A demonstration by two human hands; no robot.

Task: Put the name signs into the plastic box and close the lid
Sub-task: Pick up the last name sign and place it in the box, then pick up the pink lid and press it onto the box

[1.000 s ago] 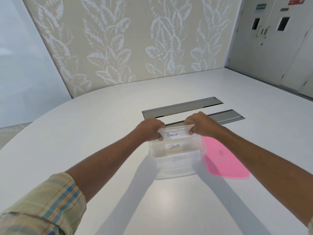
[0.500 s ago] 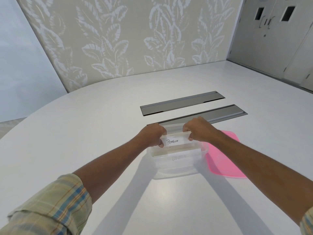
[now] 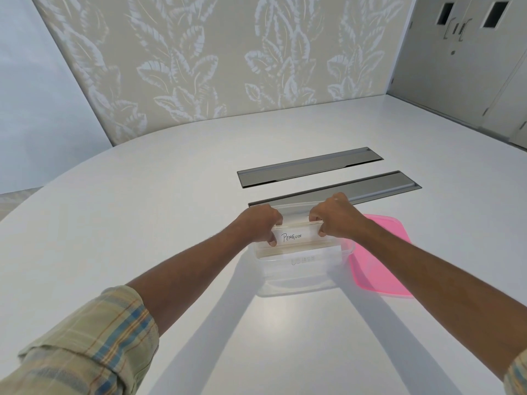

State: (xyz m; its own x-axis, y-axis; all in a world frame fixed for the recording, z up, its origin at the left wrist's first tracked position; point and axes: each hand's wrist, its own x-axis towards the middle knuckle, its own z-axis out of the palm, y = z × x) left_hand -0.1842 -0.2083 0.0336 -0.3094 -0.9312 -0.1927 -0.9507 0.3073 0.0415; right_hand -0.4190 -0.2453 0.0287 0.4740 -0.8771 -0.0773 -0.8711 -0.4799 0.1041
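Observation:
A clear plastic box (image 3: 299, 276) stands on the white table in front of me. My left hand (image 3: 261, 223) and my right hand (image 3: 335, 216) each pinch one end of the "PENGUIN" name sign (image 3: 295, 237), which lies low inside the box mouth. Pale edges of other signs (image 3: 296, 250) show just beneath it; their text is hidden. The pink lid (image 3: 380, 260) lies flat on the table, touching the box's right side.
Two grey recessed cable trays (image 3: 310, 166) (image 3: 379, 186) run across the table just behind the box. A leaf-patterned wall panel stands beyond the table's far edge, and grey double doors (image 3: 467, 38) are at the far right.
Both hands have lowered the PENGUIN sign into the box; it now covers the PANDA sign that showed a second ago. The view has tilted slightly.

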